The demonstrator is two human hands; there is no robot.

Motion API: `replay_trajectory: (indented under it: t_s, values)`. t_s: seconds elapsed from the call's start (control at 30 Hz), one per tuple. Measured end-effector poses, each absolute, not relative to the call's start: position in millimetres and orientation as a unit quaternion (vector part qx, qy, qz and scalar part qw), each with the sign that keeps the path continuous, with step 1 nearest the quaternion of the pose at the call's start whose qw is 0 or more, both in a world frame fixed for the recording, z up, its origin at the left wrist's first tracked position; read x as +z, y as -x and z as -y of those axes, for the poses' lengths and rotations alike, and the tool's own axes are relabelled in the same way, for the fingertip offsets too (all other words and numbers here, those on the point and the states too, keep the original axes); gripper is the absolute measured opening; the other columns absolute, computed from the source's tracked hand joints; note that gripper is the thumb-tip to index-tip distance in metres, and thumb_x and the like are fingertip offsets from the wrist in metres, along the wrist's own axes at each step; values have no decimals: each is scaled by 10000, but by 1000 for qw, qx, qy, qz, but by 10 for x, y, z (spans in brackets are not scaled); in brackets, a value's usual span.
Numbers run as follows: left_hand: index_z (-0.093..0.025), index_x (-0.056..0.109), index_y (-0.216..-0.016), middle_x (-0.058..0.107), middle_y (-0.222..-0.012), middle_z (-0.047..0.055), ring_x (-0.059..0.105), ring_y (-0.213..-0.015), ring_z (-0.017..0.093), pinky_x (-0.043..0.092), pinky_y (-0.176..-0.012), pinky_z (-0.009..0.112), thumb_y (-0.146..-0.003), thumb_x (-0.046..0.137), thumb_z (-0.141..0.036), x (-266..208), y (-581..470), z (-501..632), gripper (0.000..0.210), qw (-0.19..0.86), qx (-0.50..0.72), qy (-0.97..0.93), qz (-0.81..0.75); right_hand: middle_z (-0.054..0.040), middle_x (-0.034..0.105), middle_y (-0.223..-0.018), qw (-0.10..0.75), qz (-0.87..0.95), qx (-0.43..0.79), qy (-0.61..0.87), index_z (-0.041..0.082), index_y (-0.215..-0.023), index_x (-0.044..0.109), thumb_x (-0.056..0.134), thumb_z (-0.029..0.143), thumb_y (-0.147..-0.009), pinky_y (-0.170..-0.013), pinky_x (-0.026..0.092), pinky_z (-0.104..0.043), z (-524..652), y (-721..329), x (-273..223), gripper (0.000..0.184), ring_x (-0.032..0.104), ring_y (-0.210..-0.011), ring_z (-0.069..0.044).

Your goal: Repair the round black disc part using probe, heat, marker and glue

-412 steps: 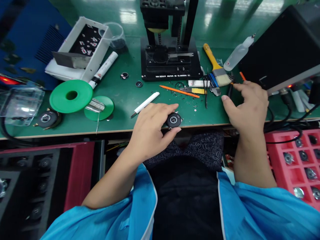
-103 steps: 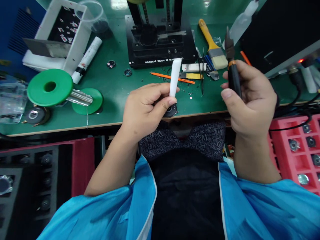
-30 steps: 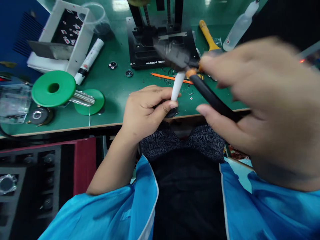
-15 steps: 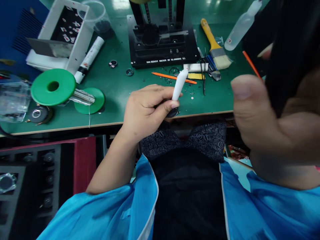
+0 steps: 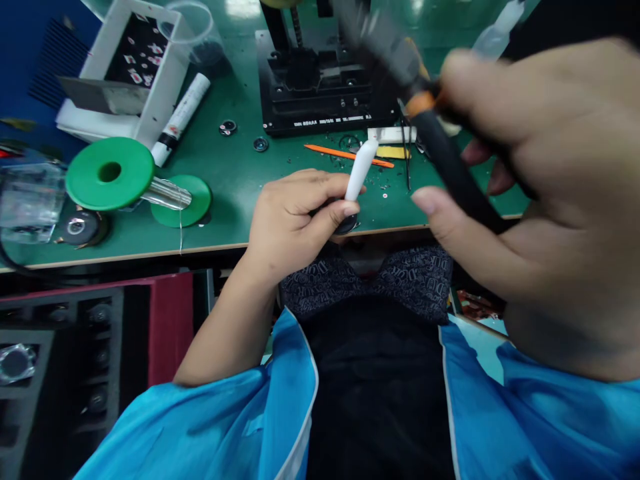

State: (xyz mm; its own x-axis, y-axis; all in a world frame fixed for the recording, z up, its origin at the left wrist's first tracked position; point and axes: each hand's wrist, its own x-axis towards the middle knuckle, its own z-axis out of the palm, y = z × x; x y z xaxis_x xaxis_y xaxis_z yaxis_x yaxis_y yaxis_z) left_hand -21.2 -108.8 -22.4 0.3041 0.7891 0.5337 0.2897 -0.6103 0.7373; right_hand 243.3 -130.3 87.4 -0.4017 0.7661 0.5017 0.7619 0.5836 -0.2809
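My left hand (image 5: 293,223) pinches a white, smooth, rounded stick-like piece (image 5: 360,172) between thumb and fingers at the table's front edge. A dark round part (image 5: 346,225) shows just under the thumb; most of it is hidden. In front of me, raised at the right, my right hand (image 5: 555,167) grips pliers (image 5: 447,163) with black and orange handles. Their metal jaws are blurred by motion and point up and left, over the black stand. Pliers and white piece are apart.
A black machine base (image 5: 320,100) stands at the back. An orange stick (image 5: 330,153), tweezers (image 5: 406,157) and black scraps lie before it. On the left are a green spool of silvery wire (image 5: 110,175), a marker (image 5: 183,117), a white box (image 5: 165,80) and a clear cup (image 5: 203,40).
My right hand has swung from the right edge inward to the left, bringing the pliers clearly into view. The left hand and the white piece have stayed in place.
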Motion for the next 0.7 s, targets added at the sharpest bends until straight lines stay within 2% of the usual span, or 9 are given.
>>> replay_trajectory:
  t_s: [0.07, 0.1, 0.23, 0.37, 0.43, 0.53, 0.63, 0.7]
  values:
    - [-347, 911, -1124, 918, -1066, 21, 869, -968, 271, 682, -897, 467, -1144, 769, -563, -224, 210, 1094, 259, 260, 466, -764, -364, -175, 829, -1463, 269, 868, -45, 415, 112, -1659, 725, 695, 410, -1106, -1210, 642, -550, 1325, -2416, 909, 628, 779, -1408, -409]
    - [-351, 909, -1128, 917, -1072, 21, 869, -977, 274, 688, -902, 474, -1147, 759, -581, -224, 209, 1100, 275, 257, 462, -763, -373, -197, 821, -1481, 259, 875, -46, 407, 77, -1668, 706, 674, 412, -1106, -1214, 637, -555, 1323, -2408, 930, 655, 777, -1413, -416]
    - [-359, 904, -1135, 914, -1057, 11, 864, -975, 274, 716, -892, 489, -1140, 750, -635, -222, 207, 1125, 316, 250, 462, -746, -410, -151, 769, -1640, 239, 872, 16, 427, 114, -1642, 734, 645, 487, -1038, -1300, 569, -602, 1267, -2400, 961, 715, 747, -1477, -490]
    - [-354, 906, -1161, 924, -1108, 0, 870, -1013, 276, 736, -938, 501, -1121, 788, -631, -215, 208, 1132, 304, 261, 460, -738, -419, -185, 780, -1616, 323, 868, -16, 377, 17, -1608, 708, 714, 320, -1068, -1283, 583, -572, 1280, -2426, 838, 620, 760, -1439, -440]
    - [-361, 906, -1175, 923, -1117, -8, 872, -1022, 275, 740, -943, 506, -1126, 782, -629, -213, 208, 1131, 299, 258, 457, -738, -425, -177, 779, -1618, 328, 870, -29, 367, 30, -1606, 698, 758, 237, -1046, -1278, 584, -549, 1307, -2440, 767, 600, 758, -1433, -415]
    - [-375, 904, -1175, 913, -1082, -19, 869, -1001, 267, 735, -914, 503, -1121, 797, -615, -218, 207, 1126, 269, 253, 458, -739, -424, -122, 787, -1619, 332, 867, -31, 372, 114, -1618, 712, 757, 234, -1043, -1279, 584, -536, 1316, -2456, 699, 589, 763, -1432, -403]
    - [-372, 900, -1178, 909, -1063, -17, 868, -991, 265, 732, -900, 500, -1123, 797, -607, -226, 205, 1125, 262, 252, 461, -739, -422, -148, 795, -1600, 348, 865, -46, 358, 51, -1613, 721, 720, 218, -1058, -1277, 585, -505, 1282, -2469, 653, 580, 772, -1412, -392]
    - [-364, 894, -1192, 916, -1102, -9, 873, -1022, 270, 737, -928, 504, -1138, 777, -602, -225, 203, 1130, 270, 254, 459, -739, -424, -151, 802, -1586, 356, 865, -58, 348, 51, -1615, 720, 716, 233, -1071, -1267, 594, -500, 1259, -2475, 624, 573, 781, -1399, -377]
